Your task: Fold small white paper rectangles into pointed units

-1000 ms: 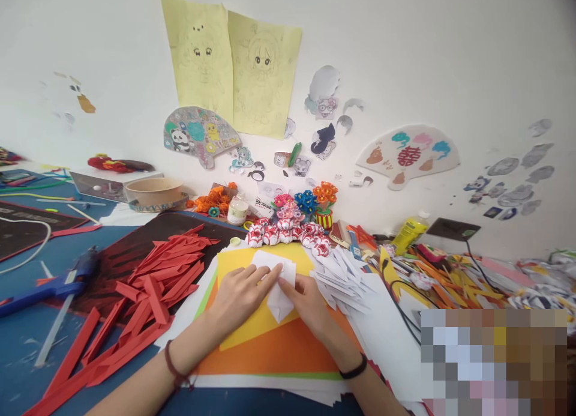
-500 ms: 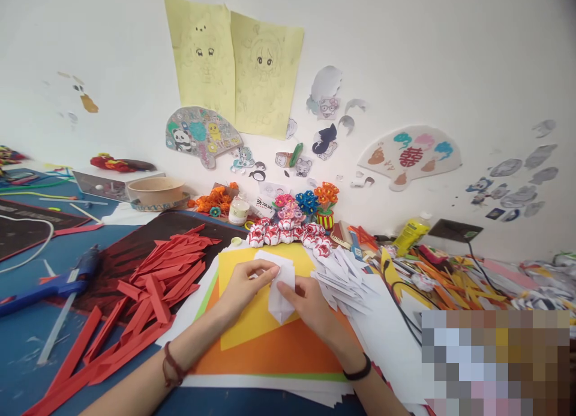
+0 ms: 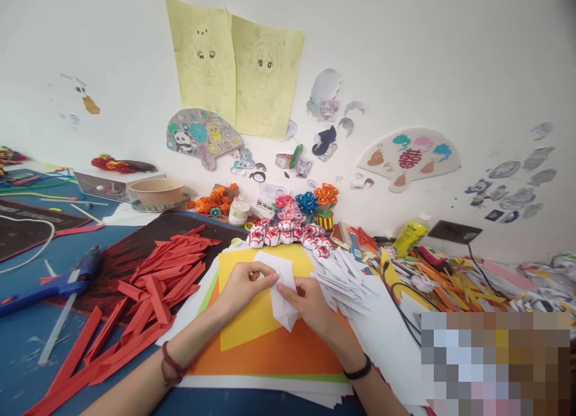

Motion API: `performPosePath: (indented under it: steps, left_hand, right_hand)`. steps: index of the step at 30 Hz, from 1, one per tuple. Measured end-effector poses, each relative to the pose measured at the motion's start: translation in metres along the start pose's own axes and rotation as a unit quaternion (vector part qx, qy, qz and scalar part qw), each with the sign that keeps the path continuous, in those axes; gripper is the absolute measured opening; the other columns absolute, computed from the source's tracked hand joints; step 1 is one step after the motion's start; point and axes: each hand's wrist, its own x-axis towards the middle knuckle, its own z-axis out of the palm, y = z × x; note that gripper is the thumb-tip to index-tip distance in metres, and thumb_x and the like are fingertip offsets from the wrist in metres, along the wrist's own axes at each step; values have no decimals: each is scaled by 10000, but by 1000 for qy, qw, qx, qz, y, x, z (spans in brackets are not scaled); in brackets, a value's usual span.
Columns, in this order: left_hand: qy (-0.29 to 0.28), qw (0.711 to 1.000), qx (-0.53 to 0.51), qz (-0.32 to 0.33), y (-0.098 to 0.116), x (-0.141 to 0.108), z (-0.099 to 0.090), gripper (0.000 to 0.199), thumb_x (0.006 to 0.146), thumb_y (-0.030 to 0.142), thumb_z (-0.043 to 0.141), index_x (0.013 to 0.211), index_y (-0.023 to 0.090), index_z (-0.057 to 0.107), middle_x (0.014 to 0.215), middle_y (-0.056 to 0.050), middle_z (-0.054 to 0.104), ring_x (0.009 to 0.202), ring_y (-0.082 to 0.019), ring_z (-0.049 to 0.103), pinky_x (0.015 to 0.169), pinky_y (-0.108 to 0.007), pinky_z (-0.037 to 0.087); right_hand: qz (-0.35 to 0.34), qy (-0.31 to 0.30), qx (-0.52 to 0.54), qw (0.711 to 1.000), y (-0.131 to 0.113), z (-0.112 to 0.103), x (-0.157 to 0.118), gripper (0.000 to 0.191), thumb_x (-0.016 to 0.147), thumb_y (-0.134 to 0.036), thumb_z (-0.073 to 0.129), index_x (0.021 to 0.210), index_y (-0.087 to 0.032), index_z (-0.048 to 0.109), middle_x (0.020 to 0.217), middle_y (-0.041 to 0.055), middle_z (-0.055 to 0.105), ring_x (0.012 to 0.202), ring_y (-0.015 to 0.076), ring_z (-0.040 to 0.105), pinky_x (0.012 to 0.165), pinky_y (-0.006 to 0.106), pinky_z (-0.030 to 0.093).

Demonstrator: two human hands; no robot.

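A folded piece of white paper is held between my two hands, its pointed end tilted toward me. My left hand pinches its upper left edge between thumb and fingers. My right hand grips the right side, the thumb lying on the paper's face. Beneath both hands lie stacked sheets, with a yellow sheet on top of an orange sheet. Folded white strips are heaped just right of my right hand.
Folded red strips are piled on the left, near a blue glue gun. Red-and-white paper pieces and small flowers stand behind the sheets. A yellow bottle, a black cable and colourful paper strips lie to the right.
The folded white paper has turned slightly, its pointed lower end shifting right and a little toward me. Both hands keep their hold in nearly the same place.
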Motion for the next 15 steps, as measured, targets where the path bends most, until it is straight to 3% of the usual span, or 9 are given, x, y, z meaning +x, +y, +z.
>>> performPosePath:
  steps: [15]
  left_hand:
    - [4, 1000, 9, 4, 5, -1, 0, 252, 733, 417, 712, 707, 166, 724, 780, -47, 711, 672, -154, 553, 600, -250, 400]
  right_hand:
    - [12, -27, 62, 998, 3, -2, -1, 451, 827, -514, 617, 586, -169, 455, 594, -38, 355, 547, 92, 288, 496, 247, 210]
